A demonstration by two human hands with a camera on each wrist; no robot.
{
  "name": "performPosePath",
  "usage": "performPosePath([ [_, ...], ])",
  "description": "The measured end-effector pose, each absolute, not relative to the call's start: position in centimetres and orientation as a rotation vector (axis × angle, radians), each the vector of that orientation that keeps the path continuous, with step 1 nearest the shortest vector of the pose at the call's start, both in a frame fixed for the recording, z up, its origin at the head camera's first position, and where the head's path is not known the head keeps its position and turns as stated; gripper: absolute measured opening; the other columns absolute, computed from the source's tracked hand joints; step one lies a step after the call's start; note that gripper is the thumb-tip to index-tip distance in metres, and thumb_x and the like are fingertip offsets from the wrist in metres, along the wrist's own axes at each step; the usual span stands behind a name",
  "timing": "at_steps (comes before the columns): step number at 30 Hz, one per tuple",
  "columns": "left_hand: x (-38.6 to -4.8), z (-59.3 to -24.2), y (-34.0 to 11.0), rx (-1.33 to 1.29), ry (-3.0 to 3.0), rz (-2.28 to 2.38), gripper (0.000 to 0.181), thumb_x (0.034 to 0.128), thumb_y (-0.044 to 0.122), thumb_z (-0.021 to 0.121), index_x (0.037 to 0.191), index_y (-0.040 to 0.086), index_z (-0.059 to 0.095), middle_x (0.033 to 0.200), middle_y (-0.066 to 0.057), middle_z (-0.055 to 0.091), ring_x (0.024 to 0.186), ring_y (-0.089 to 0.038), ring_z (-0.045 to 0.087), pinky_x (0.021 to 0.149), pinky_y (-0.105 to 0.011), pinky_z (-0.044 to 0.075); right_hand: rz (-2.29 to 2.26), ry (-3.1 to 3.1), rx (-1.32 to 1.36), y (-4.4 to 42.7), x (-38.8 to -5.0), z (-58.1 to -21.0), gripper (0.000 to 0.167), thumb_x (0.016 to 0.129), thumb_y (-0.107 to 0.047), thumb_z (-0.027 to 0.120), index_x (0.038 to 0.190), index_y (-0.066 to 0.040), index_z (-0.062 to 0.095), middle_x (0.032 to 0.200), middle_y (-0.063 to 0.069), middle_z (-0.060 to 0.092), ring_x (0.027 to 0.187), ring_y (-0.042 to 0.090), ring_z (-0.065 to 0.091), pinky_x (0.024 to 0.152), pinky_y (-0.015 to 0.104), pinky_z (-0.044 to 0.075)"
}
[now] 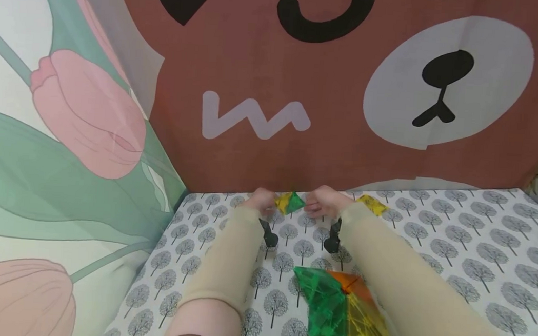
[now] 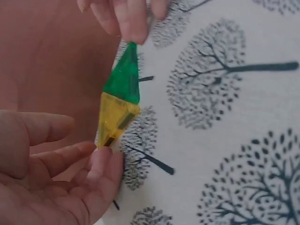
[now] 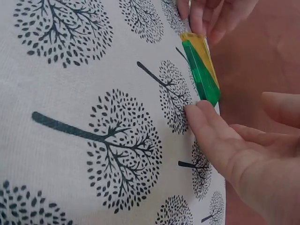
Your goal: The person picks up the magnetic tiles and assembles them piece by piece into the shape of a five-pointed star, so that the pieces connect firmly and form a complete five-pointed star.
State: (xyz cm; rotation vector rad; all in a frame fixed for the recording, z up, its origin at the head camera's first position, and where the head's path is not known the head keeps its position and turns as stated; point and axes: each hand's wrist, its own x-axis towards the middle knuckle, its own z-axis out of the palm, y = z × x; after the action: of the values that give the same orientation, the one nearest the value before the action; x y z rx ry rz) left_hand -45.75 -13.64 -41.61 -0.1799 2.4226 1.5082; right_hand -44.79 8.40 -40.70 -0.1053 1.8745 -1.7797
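Near the back of the table, a yellow triangular translucent tile (image 1: 283,203) and a green triangular one (image 1: 295,204) stand joined edge to edge. My left hand (image 1: 262,201) touches the outer tip of the yellow tile with its fingertips, thumb held apart, as the left wrist view shows. On the other side, the extended fingertips of my right hand (image 3: 239,145) touch the green tile's outer tip, and its thumb stays off the tile. Closer to me lies a larger joined piece of green, orange and yellow tiles (image 1: 327,313), between my forearms.
Another yellow tile piece (image 1: 372,205) lies to the right, just behind my right forearm. A tree-print cloth (image 1: 458,251) covers the table. A brown bear-print hanging (image 1: 257,59) rises at the back edge, and a tulip-print curtain (image 1: 87,193) borders the left side.
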Motion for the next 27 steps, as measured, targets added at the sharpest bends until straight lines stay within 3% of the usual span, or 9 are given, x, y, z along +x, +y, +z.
performPosePath([
  [3,-46.2,-42.4,-12.9,-0.345,2.396,1.546,0.031,0.0957,0.007,0.057,0.125,-0.003,0.058,0.124,-0.009,0.055,0.1,-0.025,0.056,0.081,-0.037,0.053,-1.779,1.879,-0.045,8.6,-44.7,-40.9,0.057,0.103,-0.001,0.037,0.151,0.013,0.009,0.146,0.037,0.031,0.129,0.047,0.043,0.104,0.049,0.043],
  [7,-45.1,-41.9,-12.1,-0.295,2.511,1.327,0.016,0.0877,0.005,0.063,0.101,-0.004,0.066,0.094,-0.009,0.061,0.074,-0.021,0.058,0.063,-0.031,0.052,-1.735,1.921,-0.003,9.2,-44.2,-41.2,0.053,0.1,0.004,0.042,0.146,0.017,0.019,0.138,0.033,0.038,0.118,0.042,0.054,0.1,0.044,0.048],
  [9,-44.0,-41.5,-11.6,-0.202,2.593,1.165,0.009,0.0869,0.005,0.063,0.089,-0.003,0.068,0.079,-0.007,0.06,0.06,-0.018,0.053,0.053,-0.029,0.048,-1.689,1.965,0.002,9.6,-43.6,-41.3,0.049,0.099,0.004,0.047,0.142,0.018,0.029,0.135,0.03,0.042,0.112,0.037,0.058,0.096,0.041,0.051],
  [11,-42.9,-41.4,-11.1,-0.126,2.646,1.061,0.009,0.0868,0.005,0.062,0.088,-0.003,0.067,0.072,-0.006,0.057,0.052,-0.016,0.048,0.047,-0.028,0.045,-1.652,2.0,-0.01,10.0,-42.8,-41.3,0.044,0.097,0.004,0.05,0.136,0.018,0.037,0.13,0.028,0.046,0.106,0.034,0.061,0.093,0.039,0.053],
  [15,-40.8,-41.6,-10.3,-0.066,2.683,1.0,0.014,0.0881,0.008,0.063,0.094,-0.003,0.068,0.068,-0.006,0.058,0.05,-0.016,0.047,0.048,-0.03,0.047,-1.611,2.036,-0.031,11.1,-41.1,-41.4,0.034,0.098,0.003,0.053,0.127,0.017,0.046,0.118,0.026,0.055,0.096,0.029,0.065,0.089,0.037,0.055],
  [19,-39.2,-42.0,-9.5,-0.039,2.601,1.095,0.013,0.089,0.011,0.066,0.083,0.0,0.07,0.067,-0.006,0.063,0.055,-0.016,0.056,0.056,-0.029,0.051,-1.604,2.025,-0.035,12.3,-39.5,-41.8,0.037,0.098,0.006,0.051,0.132,0.018,0.044,0.108,0.025,0.06,0.087,0.027,0.067,0.085,0.037,0.057],
  [22,-38.0,-41.9,-8.9,-0.017,2.472,1.275,0.01,0.0903,0.009,0.066,0.084,0.002,0.07,0.071,-0.007,0.066,0.058,-0.015,0.059,0.06,-0.027,0.051,-1.594,2.043,-0.031,13.3,-38.6,-42.0,0.039,0.097,0.006,0.052,0.134,0.016,0.042,0.104,0.025,0.062,0.083,0.026,0.068,0.081,0.037,0.058],
  [27,-36.0,-41.6,-8.2,-0.035,2.214,1.586,0.008,0.0914,0.005,0.065,0.094,-0.001,0.068,0.076,-0.007,0.065,0.056,-0.011,0.052,0.056,-0.023,0.045,-1.599,2.069,-0.009,15.4,-36.9,-42.0,0.036,0.096,0.003,0.054,0.13,0.013,0.046,0.094,0.018,0.065,0.076,0.021,0.066,0.073,0.033,0.058],
])
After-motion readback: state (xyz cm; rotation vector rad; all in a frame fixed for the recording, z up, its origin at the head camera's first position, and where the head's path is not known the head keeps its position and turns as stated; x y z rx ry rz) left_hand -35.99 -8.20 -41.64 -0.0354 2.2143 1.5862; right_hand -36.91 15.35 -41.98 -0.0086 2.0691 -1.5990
